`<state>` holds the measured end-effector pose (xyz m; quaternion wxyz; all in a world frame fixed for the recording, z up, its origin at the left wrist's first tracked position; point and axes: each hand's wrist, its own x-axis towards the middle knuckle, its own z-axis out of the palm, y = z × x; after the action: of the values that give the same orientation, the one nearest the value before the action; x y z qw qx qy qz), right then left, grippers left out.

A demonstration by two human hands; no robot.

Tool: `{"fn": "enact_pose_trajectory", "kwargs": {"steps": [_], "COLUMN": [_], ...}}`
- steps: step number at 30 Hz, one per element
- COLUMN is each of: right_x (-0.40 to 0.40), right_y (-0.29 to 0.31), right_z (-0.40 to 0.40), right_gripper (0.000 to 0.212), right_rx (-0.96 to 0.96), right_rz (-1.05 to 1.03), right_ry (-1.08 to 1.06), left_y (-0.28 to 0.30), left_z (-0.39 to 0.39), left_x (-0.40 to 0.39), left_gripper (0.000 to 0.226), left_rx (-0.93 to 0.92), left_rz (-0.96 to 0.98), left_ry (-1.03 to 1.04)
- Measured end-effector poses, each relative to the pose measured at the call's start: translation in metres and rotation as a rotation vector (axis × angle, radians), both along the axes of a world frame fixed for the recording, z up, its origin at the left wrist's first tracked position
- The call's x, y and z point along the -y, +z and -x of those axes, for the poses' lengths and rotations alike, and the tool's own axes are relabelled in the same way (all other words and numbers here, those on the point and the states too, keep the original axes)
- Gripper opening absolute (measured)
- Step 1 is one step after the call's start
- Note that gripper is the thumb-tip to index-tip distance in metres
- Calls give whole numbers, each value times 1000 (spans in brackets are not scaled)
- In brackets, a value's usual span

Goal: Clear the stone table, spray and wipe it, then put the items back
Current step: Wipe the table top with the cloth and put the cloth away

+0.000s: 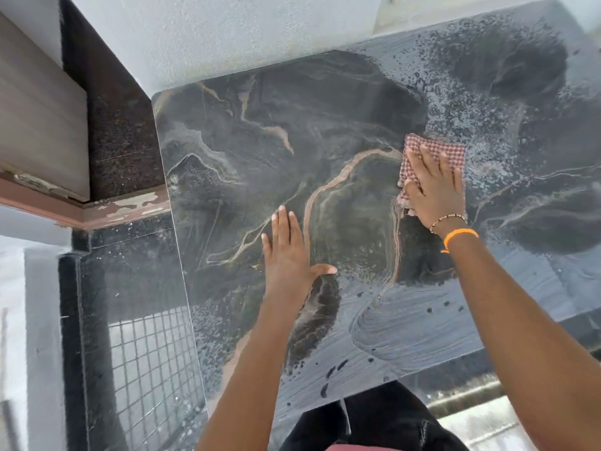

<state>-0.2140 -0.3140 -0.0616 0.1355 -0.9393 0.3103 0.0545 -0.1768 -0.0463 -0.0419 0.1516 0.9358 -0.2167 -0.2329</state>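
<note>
Checked cloth under right hand fingers, stone table.

Peeling reddish trim, paint flaking. Just above the trim, speckled dark stone panel beside grey wood-grain board. Below the trim, wire mesh grid. Up and right of the trim, white textured wall.

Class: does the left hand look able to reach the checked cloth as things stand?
Probably yes: only bare stone table lies between left hand and cloth, though the right hand presses on it.
</note>
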Motion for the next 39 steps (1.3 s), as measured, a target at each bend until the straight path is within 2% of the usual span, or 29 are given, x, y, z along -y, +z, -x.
{"fn": "enact_pose_trajectory", "kwargs": {"steps": [2,4,8,11,13,17,21,24,28,31,34,36,39], "right_x": [-26,-61,-133,-169,-168,-119,-33,45,136,154,116,82,40], "right_y": [-1,0,2,2,1,-2,-1,0,-2,-4,-7,-7,-9], "right_z": [12,14,-14,-37,-37,-11,18,41,68,80,67,51,24], "right_gripper": [57,57,55,50,51,55,57,57,55,53,56,58,57], "right_rx": [16,23,26,35,40,48,9,-8,7,64,88,77,83], "right_rz": [-20,-25,-40,-69,-59,-2,24,16,16,-13,-23,-54,-66], "right_ry": [-119,-118,173,414,533,694,603,436,169,-56,-306,-227,239], "left_y": [-1,-2,-2,-2,-3,-5,-2,-1,-4,-10,-15,-14,-13], "left_z": [0,-1,1,4,8,21,29,32,37,40,39,41,42], "left_x": [0,0,0,-3,-8,3,57,110,165,178,175,176,181], "left_gripper": [118,118,117,114,114,119,118,117,115,117,120,122,120], "left_rx": [0,7,37,56,56,59,52,41,13,17,46,50,67], "left_rz": [1,10,45,161,169,21,50,65,49,12,14,24,17], "left_ry": [9,14,22,79,124,115,42,-54,-63,-16,3,12,69]}}
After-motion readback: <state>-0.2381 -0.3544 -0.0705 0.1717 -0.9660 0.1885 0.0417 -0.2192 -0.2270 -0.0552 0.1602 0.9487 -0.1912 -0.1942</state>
